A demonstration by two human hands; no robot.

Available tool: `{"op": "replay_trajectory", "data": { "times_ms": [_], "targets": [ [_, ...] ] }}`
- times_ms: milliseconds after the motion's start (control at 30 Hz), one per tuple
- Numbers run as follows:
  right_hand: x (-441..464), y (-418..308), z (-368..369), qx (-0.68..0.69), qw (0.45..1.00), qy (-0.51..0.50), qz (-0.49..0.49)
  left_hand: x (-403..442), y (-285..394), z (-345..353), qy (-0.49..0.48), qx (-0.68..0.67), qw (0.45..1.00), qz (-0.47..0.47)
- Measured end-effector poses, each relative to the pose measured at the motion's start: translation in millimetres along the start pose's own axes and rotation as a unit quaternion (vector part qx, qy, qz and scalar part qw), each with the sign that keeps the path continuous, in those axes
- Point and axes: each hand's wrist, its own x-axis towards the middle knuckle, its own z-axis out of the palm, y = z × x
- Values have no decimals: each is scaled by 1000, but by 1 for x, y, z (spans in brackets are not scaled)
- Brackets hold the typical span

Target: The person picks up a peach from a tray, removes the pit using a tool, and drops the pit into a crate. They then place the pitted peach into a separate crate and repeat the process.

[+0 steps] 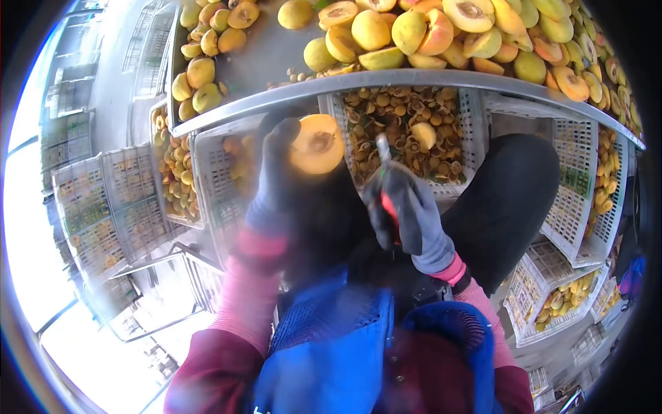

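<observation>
My left hand [272,165], in a grey glove, holds a halved yellow peach [318,150] at its edge, the cut face turned up with a brown centre. Closed around a red-handled tool [389,205] is my right hand [412,210], also gloved. A short metal end of the tool points up and away from me; its exact shape is blurred. The tool and the peach half are apart. Just beyond both hands, a white crate [472,127] holds many brown peach stones [386,114] and a pale yellow fruit piece [424,136].
A metal table [265,58] with a raised rim carries a heap of whole and halved peaches [420,31]. Peach-filled crates [181,169] stand at the left, and more crates [572,183] stand at the right. My dark-trousered knee [520,186] is beside the stone crate.
</observation>
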Motion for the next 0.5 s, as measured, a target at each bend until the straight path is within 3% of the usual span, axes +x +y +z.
{"op": "replay_trajectory", "data": {
  "times_ms": [33, 100, 200, 267, 300, 400, 433, 500],
  "targets": [
    [-9, -2, 13, 51, 999, -11, -6, -5, -5, 6, 2, -7, 1000, -6],
    [-1, 13, 17, 10, 999, 44, -24, -14, -15, 19, 5, -21, 1000, -19],
    [-1, 16, 24, -117, 986, 93, -74, -25, -26, 34, 44, 21, 998, 27],
    [-9, 12, 24, -285, 947, 119, -89, -39, -30, 42, 69, 81, 993, 51],
    [-13, 12, 23, -357, 920, 131, -97, -30, -48, 21, 52, 329, 906, 259],
    [-19, 24, 21, -466, 864, 142, -126, -27, -64, 13, 66, 420, 833, 355],
    [-22, 21, 25, -477, 857, 145, -131, -33, -59, 22, 85, 322, 906, 260],
    [-25, 21, 29, -491, 847, 149, -138, -45, -46, 43, 127, 219, 955, 156]
  ]
}}
